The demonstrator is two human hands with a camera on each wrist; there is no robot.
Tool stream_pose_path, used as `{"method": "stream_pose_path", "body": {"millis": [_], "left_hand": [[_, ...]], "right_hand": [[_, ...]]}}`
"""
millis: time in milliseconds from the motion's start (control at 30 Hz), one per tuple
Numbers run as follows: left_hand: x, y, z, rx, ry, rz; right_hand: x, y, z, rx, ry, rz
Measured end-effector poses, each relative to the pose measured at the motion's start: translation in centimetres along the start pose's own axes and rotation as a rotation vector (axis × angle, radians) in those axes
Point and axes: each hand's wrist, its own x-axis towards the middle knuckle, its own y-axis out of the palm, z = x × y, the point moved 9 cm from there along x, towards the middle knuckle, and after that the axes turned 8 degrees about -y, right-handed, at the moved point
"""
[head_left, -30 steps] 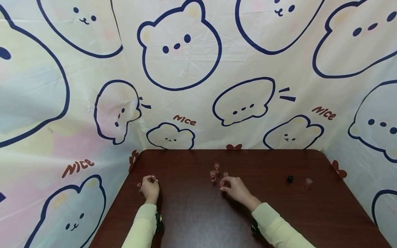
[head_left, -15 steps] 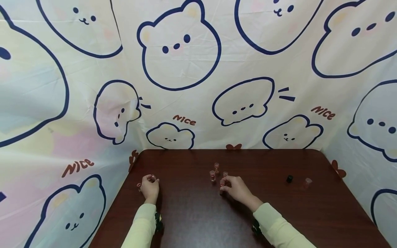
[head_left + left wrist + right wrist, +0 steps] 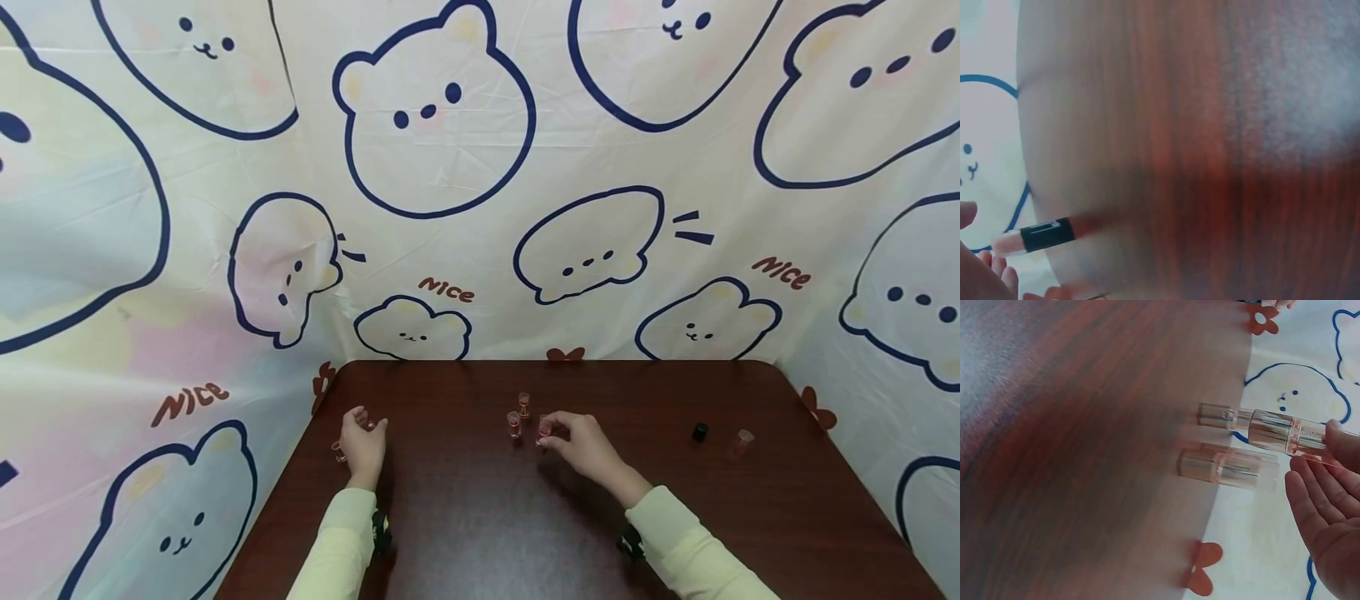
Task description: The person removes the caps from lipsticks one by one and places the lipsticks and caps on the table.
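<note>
My right hand (image 3: 592, 446) pinches a clear, pinkish lipstick (image 3: 1272, 431) between thumb and fingertips, tilted off upright in the right wrist view. Beyond it stand two similar clear tubes, the nearer tube (image 3: 513, 426) and the farther tube (image 3: 523, 406). At the table's left side my left hand (image 3: 363, 443) has its thumb and fingers parted around an upright lipstick (image 3: 1047, 235) with a black body and a pale pink end. The hand hides most of this lipstick in the head view. Left of that hand is another clear tube (image 3: 338, 451).
On the right of the dark wooden table (image 3: 480, 525) stand a small black piece (image 3: 700, 432) and a clear cup-like piece (image 3: 744, 440). A printed cloth (image 3: 480, 250) with cartoon bears hangs behind and at both sides of the table.
My left thumb and fingers have spread apart from around the lipstick they were gripping. My right hand has moved slightly back and to the right with its lipstick, which now hides the tube behind.
</note>
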Motion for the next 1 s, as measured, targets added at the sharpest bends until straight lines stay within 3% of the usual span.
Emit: {"method": "stream_pose_path", "body": {"millis": [333, 767, 1000], "left_hand": [[-0.7, 0.3, -3.0, -0.027, 0.091, 0.001], [-3.0, 2.3, -7.7, -0.067, 0.205, 0.049], [-4.7, 4.0, -10.3, -0.125, 0.252, 0.134]], "right_hand": [[0.5, -2.9, 0.4, 0.042, 0.007, -0.088], [0.6, -6.2, 0.8, 0.170, 0.049, -0.185], [0.7, -7.0, 0.9, 0.273, 0.083, -0.210]]}}
